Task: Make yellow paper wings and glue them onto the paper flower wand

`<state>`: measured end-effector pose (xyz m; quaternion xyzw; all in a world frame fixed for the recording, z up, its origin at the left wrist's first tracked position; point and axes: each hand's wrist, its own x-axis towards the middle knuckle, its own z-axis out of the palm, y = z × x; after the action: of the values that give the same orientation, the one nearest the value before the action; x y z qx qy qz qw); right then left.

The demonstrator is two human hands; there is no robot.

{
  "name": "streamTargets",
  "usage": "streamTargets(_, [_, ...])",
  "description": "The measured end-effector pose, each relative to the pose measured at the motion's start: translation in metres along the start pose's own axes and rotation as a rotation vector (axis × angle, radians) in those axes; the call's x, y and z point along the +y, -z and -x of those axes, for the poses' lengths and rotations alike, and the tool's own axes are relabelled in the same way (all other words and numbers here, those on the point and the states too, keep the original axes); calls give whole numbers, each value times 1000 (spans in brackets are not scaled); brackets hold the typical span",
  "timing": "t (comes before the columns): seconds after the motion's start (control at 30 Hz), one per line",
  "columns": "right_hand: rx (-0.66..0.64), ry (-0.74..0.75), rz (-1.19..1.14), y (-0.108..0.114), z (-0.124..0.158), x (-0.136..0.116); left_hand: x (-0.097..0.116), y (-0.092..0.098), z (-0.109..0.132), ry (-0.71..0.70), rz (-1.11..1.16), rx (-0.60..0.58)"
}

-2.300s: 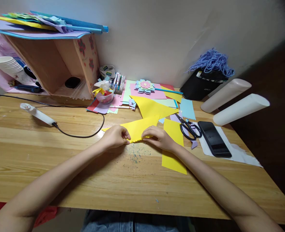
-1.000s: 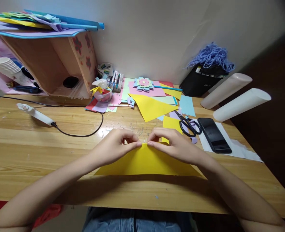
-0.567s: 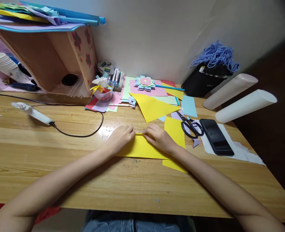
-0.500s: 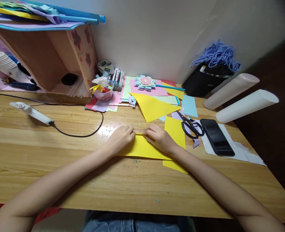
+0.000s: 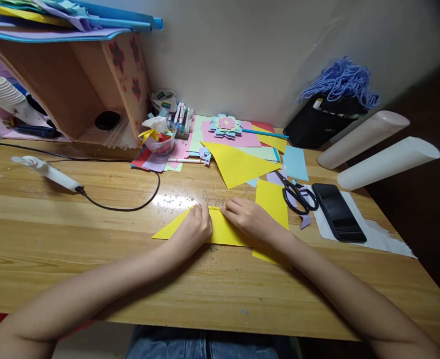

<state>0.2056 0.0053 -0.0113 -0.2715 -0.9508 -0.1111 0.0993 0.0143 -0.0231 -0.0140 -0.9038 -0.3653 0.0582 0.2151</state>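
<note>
Both forearms reach forward and angle inward, wrists low over the table [image 5: 73, 239]. The left hand [image 5: 195, 224] and right hand [image 5: 247, 217] are narrow, bent fingers closed on the far edge of a yellow sheet [image 5: 221, 232]. The sheet lies beneath and between them, a slim folded strip showing between the fingertips. Left of the left hand, it tapers to a sharp corner.

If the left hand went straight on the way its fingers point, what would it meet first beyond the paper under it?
Probably the loose yellow sheet lying farther back: the left hand points forward and slightly right. Depth is hard to judge from this one view.
</note>
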Motion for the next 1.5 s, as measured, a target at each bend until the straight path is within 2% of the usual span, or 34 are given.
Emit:
streamTargets(0.1, [-13, -43, 59, 1, -2, -8, 8, 0, 3, 82, -69, -13])
streamTargets(0.27, [-13, -136, 135, 3, 3, -18, 12, -2, 3, 88, -81, -15])
streamTargets(0.53, [7, -132, 96, 2, 22, -12, 9, -3, 2, 89, -84, 36])
streamTargets(0.8, [4, -247, 86, 4, 38, -14, 11, -1, 4, 111, -120, 21])
streamTargets(1.07, [1, -352, 53, 1, 50, -14, 13, -2, 5, 161, -43, 12])
streamTargets(1.23, [47, -535, -52, 3, 46, -15, 6, 4, 3, 172, 90, -56])
streamTargets(1.37, [86, -728, -347, 9, 32, -12, 10, 1, 3, 184, 47, -25])
streamTargets(1.5, [26, -741, -629, 9, 11, -6, 17, 0, 5, 209, 36, -37])
